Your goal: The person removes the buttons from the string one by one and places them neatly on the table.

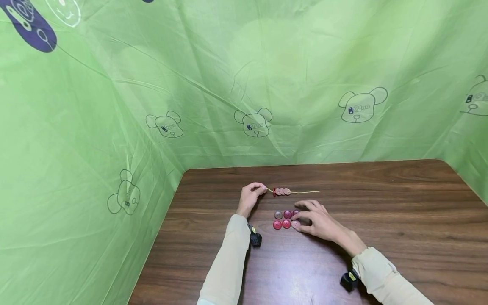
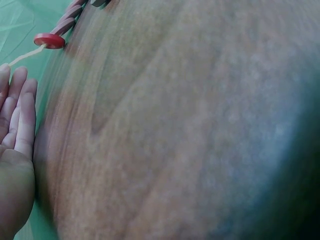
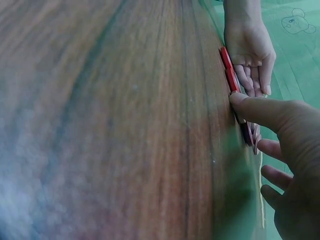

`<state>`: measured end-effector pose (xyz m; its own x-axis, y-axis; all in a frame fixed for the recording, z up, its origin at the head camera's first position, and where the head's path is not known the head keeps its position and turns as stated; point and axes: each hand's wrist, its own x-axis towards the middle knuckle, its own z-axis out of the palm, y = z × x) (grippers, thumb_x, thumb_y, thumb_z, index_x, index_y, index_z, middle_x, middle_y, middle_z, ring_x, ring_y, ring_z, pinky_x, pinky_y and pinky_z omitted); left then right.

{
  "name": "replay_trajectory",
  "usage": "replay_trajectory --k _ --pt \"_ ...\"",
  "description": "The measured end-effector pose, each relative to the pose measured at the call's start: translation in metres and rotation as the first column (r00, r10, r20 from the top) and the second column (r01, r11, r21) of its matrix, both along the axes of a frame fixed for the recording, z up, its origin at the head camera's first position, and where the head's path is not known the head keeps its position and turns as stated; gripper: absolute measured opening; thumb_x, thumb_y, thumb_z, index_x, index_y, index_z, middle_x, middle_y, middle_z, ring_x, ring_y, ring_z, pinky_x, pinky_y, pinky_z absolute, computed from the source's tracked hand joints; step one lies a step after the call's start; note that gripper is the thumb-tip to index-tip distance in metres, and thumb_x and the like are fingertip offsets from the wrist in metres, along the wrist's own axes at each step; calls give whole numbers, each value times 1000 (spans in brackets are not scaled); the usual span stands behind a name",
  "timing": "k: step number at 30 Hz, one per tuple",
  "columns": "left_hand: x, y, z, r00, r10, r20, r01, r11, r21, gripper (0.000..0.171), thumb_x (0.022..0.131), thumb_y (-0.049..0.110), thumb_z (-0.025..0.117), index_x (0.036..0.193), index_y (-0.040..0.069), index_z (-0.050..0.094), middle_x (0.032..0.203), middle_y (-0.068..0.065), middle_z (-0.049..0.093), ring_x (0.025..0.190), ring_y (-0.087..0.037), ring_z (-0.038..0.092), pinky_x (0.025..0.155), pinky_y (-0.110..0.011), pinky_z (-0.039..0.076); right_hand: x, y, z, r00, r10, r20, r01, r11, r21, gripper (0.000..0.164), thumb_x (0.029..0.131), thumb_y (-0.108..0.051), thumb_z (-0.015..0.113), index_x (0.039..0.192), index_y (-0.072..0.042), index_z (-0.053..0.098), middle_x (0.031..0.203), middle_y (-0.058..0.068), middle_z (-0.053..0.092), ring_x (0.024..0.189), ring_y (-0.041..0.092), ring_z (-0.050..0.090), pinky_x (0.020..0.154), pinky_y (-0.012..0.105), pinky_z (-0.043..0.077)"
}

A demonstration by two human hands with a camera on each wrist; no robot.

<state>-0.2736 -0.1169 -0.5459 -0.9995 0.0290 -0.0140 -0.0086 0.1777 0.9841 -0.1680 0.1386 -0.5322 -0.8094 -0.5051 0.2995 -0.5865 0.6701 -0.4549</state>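
A: Largest first. What's around?
B: Green cloth [image 1: 305, 63], bear-head prints, beyond the cord [image 1: 305, 192]. Then one counter [image 1: 381, 207], dark brown wood grain, under the cord. Two pale sleeves [image 1: 228, 254] reach in from the cord's near side.

A: Hands?
B: Two. Left hand [image 1: 251, 197] at the cord's left end, pinching it between thumb and fingers. Right hand [image 1: 316, 219] on the cord's near side, fingers spread, thumb and forefinger about the pink button [image 1: 295, 225]. Whether they grip it, cannot tell.

A: The cord itself?
B: One. Thin, pale yellow, running right from the left hand's fingertips; far end bare.

A: Buttons, counted?
B: Four on the cord: one red button [image 1: 273, 192], edge-on, nearest the left hand; three pale pink buttons [image 1: 282, 192] beyond it, slanted and overlapping.
Six loose, round, flat on the cord's near side, two rows of three. Row closer to the cord: one grey button [image 1: 278, 215], two purple buttons [image 1: 287, 214], the rightmost partly under the right hand's fingers. Farther row: two red buttons [image 1: 277, 225], then the pink one, at the right hand's thumb tip.
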Motion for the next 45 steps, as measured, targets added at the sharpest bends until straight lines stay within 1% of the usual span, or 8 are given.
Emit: replay_trajectory --k 9,13,17,21,27,34,39,45 --pt "-1 0 0 1000 -2 -5 2 1000 -5 11 88 19 69 91 9 72 83 -4 72 80 -12 64 74 -26 52 1 0 1 1000 6 11 -5 1000 -26 26 82 -34 75 106 -26 72 132 11 55 125 31 42 99 57 32" --pt "-1 0 -1 1000 3 -7 -3 1000 -9 10 88 19 69 90 10 73 83 -4 72 79 -12 64 74 -26 52 0 0 -1 1000 -12 11 12 998 -64 25 84 -34 72 107 -24 71 129 10 57 123 30 44 99 56 32" --pt "0 1 1 1000 5 -8 -5 1000 12 10 88 17 69 90 7 72 83 -7 72 78 -12 64 74 -27 52 -3 1 -3 999 -42 -5 41 996 -85 23 84 -29 73 105 -21 71 125 9 59 120 29 47 98 55 33" --pt "-1 2 2 1000 7 -10 -6 1000 25 11 87 15 69 90 5 72 82 -8 72 77 -12 64 74 -28 52 -7 1 -3 997 -74 -25 71 993 -94 19 84 -23 72 103 -19 71 122 10 60 118 29 48 97 54 34" --pt "-1 2 1 1000 6 -20 -5 1000 23 13 87 16 70 90 4 72 83 -10 72 77 -11 64 74 -28 52 -15 -2 -2 992 -107 -65 99 988 -116 21 83 -19 73 103 -14 71 119 13 61 114 33 50 94 56 36" --pt "0 3 0 1000 6 -11 -6 1000 19 12 87 16 70 90 4 72 84 -10 72 77 -12 64 75 -30 53 -26 -4 1 987 -153 -41 147 981 -127 22 82 -17 73 103 -13 71 119 14 61 113 34 51 93 56 37" --pt "0 2 0 1000 4 -9 -4 1000 16 13 88 15 69 92 3 72 86 -12 72 80 -16 65 75 -30 53 -33 -6 3 982 -187 -20 183 976 -120 20 83 -21 72 102 -14 70 119 12 60 113 35 50 89 54 38" --pt "-1 1 0 1000 1 -4 -1 1000 15 12 88 17 69 91 6 72 87 -12 72 82 -19 66 75 -28 52 -41 -9 4 978 -207 -8 204 971 -127 23 82 -22 74 103 -14 70 120 14 60 115 37 49 91 56 37"
